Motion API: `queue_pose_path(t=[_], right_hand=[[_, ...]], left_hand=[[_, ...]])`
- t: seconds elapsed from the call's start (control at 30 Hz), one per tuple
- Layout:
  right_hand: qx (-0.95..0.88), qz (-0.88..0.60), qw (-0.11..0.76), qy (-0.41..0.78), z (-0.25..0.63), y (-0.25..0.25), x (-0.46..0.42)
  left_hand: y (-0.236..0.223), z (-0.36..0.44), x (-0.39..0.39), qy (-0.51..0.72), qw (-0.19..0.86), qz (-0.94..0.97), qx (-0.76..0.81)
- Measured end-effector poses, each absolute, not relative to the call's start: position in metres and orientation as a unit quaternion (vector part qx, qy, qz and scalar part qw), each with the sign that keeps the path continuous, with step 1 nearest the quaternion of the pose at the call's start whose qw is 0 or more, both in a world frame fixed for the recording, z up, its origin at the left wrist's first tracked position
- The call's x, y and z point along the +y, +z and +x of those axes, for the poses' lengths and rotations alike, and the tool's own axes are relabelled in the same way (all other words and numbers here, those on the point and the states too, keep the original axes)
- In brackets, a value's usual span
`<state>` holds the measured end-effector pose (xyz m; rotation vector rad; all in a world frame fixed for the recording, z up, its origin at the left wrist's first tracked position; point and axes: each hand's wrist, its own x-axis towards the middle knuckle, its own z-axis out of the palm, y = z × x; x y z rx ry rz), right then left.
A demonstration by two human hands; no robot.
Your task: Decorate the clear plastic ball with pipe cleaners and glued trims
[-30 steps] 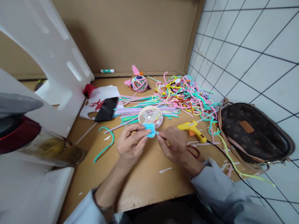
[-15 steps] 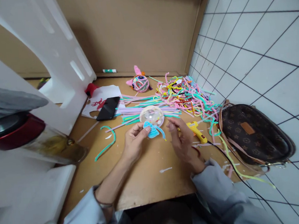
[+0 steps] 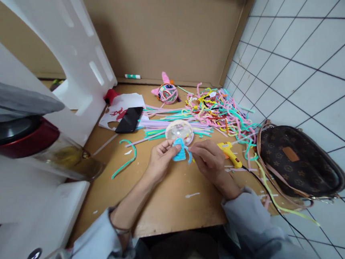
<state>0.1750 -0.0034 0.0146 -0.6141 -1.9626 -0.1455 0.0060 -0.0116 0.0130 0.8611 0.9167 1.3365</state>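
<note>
My left hand point(image 3: 162, 158) pinches a folded piece of blue pipe cleaner point(image 3: 179, 153) between thumb and fingers. From the right side of that piece a loose blue end hangs down. My right hand point(image 3: 209, 158) has its fingertips closed on the blue strand beside the folded part. Just beyond both hands rests a clear round dome with a pale rim point(image 3: 179, 131), with small coloured bits inside. A yellow glue gun point(image 3: 233, 156) lies on the table to the right of my right hand.
Straight pipe cleaners point(image 3: 160, 124) and a tangled heap point(image 3: 219, 109) lie behind the dome. A black phone point(image 3: 129, 120), a pink-eared ball figure point(image 3: 167, 93) and a green bent pipe cleaner point(image 3: 134, 153) are on the table. A brown handbag point(image 3: 302, 160) sits right; a red-lidded jar point(image 3: 69, 154) stands left.
My right hand let go of the blue strand, drew away to the right, then came back to it. My left hand kept its hold while the blue piece turned. The view shifted slightly.
</note>
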Motion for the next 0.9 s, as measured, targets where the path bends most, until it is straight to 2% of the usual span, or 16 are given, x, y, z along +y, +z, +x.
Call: queue_pose_path(t=[0.27, 0.53, 0.9], right_hand=[[-0.821, -0.266, 0.502, -0.062, 0.174, 0.011, -0.002], [-0.801, -0.293, 0.520, 0.034, 0.173, 0.007, -0.001], [-0.816, -0.280, 0.506, 0.026, 0.171, 0.005, -0.004]], left_hand=[[0.012, 0.007, -0.010, 0.561, 0.594, 0.402, 0.413], [0.010, 0.006, -0.011, 0.561, 0.543, 0.459, 0.424], [0.013, 0.003, -0.017, 0.548, 0.523, 0.486, 0.436]])
